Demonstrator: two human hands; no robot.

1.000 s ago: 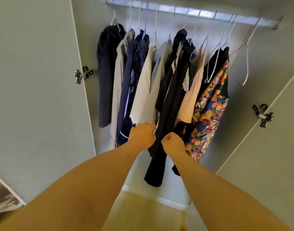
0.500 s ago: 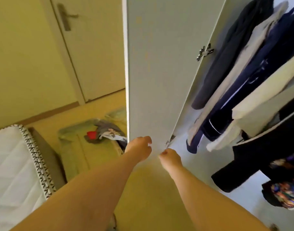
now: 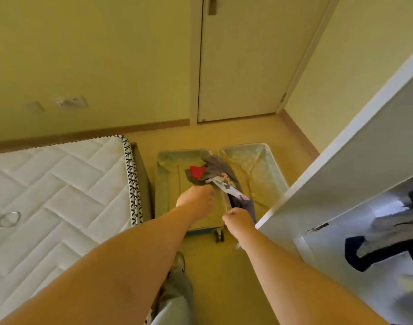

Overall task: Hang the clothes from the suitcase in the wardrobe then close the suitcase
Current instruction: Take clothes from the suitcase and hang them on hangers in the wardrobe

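Floor is bearing the open suitcase; clothes are lying across its middle. I am reading left hand and right hand reaching toward it, loosely curled, empty. Fetching is beginning, I judge; next, gripping one garment.

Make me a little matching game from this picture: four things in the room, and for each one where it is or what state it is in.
Things:
1. suitcase
2. mattress
3. room door
4. red garment

Places or states:
A. shut, in the far wall
B. lying in the suitcase among grey clothes
C. open on the floor
D. white and quilted, at the left

Pairs: 1-C, 2-D, 3-A, 4-B
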